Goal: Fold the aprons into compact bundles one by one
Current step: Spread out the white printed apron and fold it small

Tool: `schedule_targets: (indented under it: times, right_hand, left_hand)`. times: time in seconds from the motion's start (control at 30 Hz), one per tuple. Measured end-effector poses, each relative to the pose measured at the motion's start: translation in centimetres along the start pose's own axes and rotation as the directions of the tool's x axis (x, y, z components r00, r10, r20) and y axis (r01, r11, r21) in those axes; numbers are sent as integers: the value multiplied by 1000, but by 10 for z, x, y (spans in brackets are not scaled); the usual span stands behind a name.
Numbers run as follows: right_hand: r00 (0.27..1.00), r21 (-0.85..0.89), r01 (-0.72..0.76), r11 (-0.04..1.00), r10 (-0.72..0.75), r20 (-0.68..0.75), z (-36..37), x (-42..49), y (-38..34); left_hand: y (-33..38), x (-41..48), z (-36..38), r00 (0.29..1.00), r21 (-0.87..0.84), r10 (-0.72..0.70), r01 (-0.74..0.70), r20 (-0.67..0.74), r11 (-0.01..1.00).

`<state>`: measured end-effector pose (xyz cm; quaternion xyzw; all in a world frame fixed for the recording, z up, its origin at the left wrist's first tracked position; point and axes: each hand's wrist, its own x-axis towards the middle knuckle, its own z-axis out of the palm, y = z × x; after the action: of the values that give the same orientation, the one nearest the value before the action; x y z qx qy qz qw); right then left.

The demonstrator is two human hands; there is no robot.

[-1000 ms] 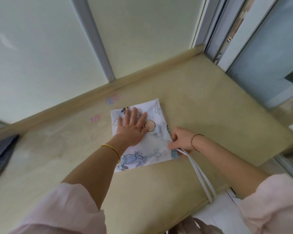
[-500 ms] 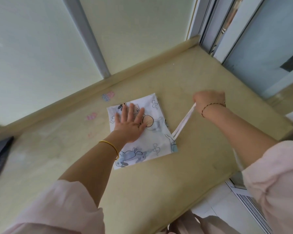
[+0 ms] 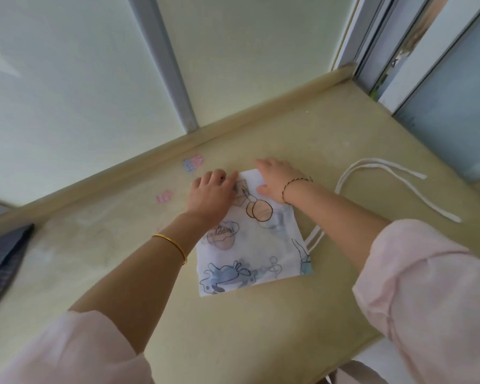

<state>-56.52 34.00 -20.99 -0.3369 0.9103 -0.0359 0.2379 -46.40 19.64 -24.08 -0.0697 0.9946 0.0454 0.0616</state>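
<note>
Apron [image 3: 255, 245]: folded square, mid-ledge, toward the back wall edge. Left hand [image 3: 211, 194] on its far-left corner, fingers curled over the edge; pinch or press, cannot tell. Right hand [image 3: 279, 180] flat, fingers together, on the far-right corner. Straps [image 3: 383, 177] loop loose toward the ledge's right end. Bare ledge [image 3: 233, 322] along the front edge; dark cloth [image 3: 3, 259] at the left edge.

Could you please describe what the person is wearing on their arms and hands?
Both arms are in loose pale pink sleeves pushed up above the forearms. The left hand has a thin gold bangle at the wrist; the right hand has a thin dark cord bracelet. No gloves.
</note>
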Motion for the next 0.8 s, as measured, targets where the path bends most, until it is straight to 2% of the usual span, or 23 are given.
schedule_targets:
  times: [0.1,0.17,0.33,0.5,0.57,0.67,0.8]
  right_hand:
    - [999,-180,-39,983,41,5,8,12,-3]
    - [998,-243,-67,968,68,-5,5,19,-7]
    - [988,-238,-101,966,126,90,-12,33,-15]
    - [968,-327,-106,939,173,182,-18,40,-20]
    - [970,-327,-77,942,146,192,-15,37,-19]
    - [987,-232,21,972,17,158,-11,22,-14]
    - [995,-201,89,976,-95,-22,-29,-3,-14]
  left_hand:
    - [-9,8,-1,999,39,40,-41,29,998]
    - [-13,16,-5,997,15,19,-20,70,1000]
    - [-15,33,-9,984,-16,-45,49,173,999]
    - [-13,34,-10,974,-18,-55,60,221,998]
    - [-11,33,-10,976,-18,-53,58,210,998]
    - [-9,27,-17,979,-69,-41,56,201,996]
    - [-12,17,-55,986,-72,24,-12,162,997]
